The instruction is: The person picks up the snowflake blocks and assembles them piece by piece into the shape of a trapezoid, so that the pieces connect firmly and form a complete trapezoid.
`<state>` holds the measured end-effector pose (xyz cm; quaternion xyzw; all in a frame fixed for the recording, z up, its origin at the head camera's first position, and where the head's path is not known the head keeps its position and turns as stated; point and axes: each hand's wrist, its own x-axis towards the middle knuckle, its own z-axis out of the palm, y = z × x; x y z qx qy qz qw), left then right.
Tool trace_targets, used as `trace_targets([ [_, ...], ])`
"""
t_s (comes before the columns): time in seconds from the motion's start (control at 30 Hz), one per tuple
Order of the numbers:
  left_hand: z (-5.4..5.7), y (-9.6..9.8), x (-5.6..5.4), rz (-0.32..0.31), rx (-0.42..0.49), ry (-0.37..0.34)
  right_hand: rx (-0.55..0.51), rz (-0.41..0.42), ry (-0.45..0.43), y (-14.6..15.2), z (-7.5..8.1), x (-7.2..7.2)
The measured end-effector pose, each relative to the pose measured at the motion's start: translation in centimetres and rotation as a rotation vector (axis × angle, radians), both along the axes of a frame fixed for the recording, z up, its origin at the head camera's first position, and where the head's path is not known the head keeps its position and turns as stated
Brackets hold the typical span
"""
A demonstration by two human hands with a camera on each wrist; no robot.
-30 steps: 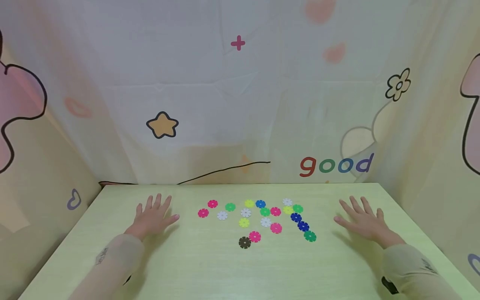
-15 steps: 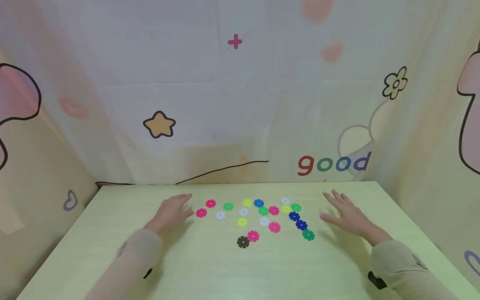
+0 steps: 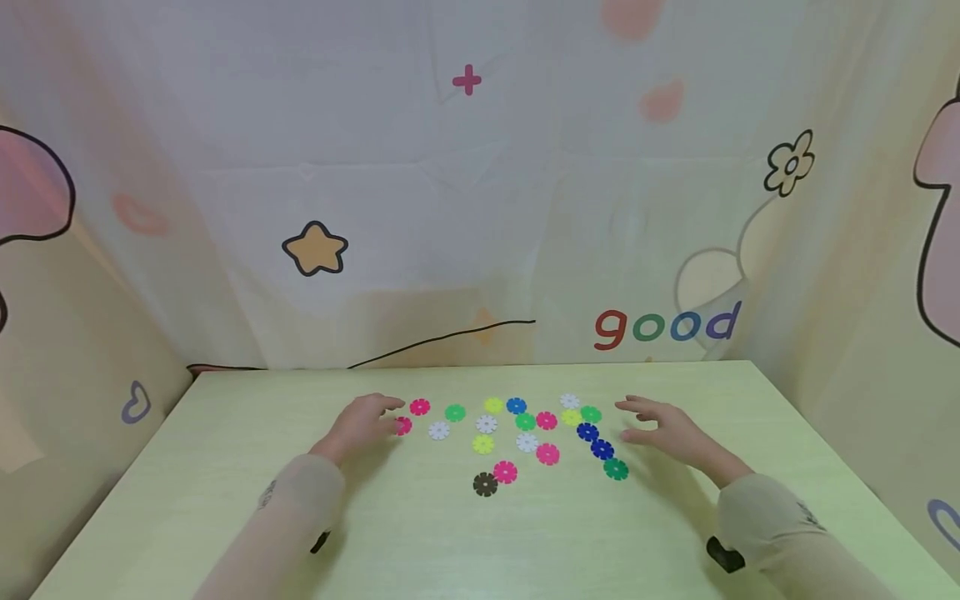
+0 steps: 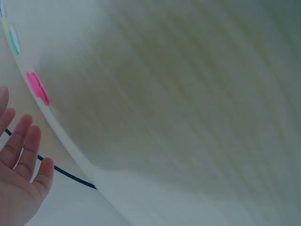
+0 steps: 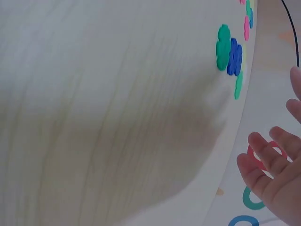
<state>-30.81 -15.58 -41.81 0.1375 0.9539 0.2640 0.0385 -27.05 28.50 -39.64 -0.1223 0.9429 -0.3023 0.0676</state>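
Several flat, notched plastic discs in bright colours lie on the pale wooden table (image 3: 420, 533). My left hand (image 3: 363, 423) hovers at the left end of them, its fingers loosely bent. Its thumb overlaps a pink disc (image 3: 406, 426) in the head view, and another pink disc (image 3: 420, 407) lies just past the fingertips. At the other end, my right hand (image 3: 667, 429) holds nothing, fingers and thumb spread apart. Nearest to it are two dark blue discs (image 3: 602, 450) and a green disc (image 3: 616, 469). Both wrist views show relaxed fingers above the table with nothing in them.
Among the middle discs are a white disc (image 3: 486, 425), a yellow disc (image 3: 483, 444) and a light blue disc (image 3: 516, 406). A black disc (image 3: 485, 484) lies closest to the front. A printed curtain (image 3: 420, 208) hangs behind the table and along both sides.
Both hands have moved inward toward the discs, the left one rightward and the right one leftward. Their fingers were spread wide before and are now more bent. The discs lie as before.
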Motion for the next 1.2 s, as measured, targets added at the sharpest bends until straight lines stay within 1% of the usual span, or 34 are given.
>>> trace_targets([
  [0.1,-0.2,0.7,-0.1,-0.016,0.004,0.001,-0.035,-0.011,-0.036,-0.8,-0.2,-0.2],
  [0.3,-0.5,2.2,-0.2,-0.009,0.007,-0.015,-0.08,-0.026,-0.086,-1.9,-0.8,-0.6],
  [0.47,-0.7,3.2,-0.3,-0.04,-0.01,-0.013,-0.044,-0.067,-0.126,-2.4,-1.5,-1.1],
  [0.57,-0.9,3.7,-0.3,-0.048,-0.016,-0.029,-0.018,-0.092,-0.143,-2.6,-2.0,-1.3],
  [0.7,-1.1,4.1,-0.3,-0.057,-0.033,-0.032,-0.001,-0.126,-0.166,-2.9,-2.4,-1.4],
  [0.8,-0.9,4.4,-0.1,-0.062,-0.057,-0.02,0.011,-0.139,-0.169,-3.0,-2.7,-1.4],
  [0.93,-0.9,4.9,0.0,-0.06,-0.112,-0.005,0.035,-0.133,-0.148,-3.1,-2.8,-1.4],
  [1.1,-1.2,5.3,0.1,-0.069,-0.179,0.043,0.057,-0.136,-0.126,-3.4,-2.8,-1.3],
  [1.2,-1.3,5.5,0.2,-0.061,-0.209,0.063,0.071,-0.142,-0.117,-3.5,-2.8,-1.4],
])
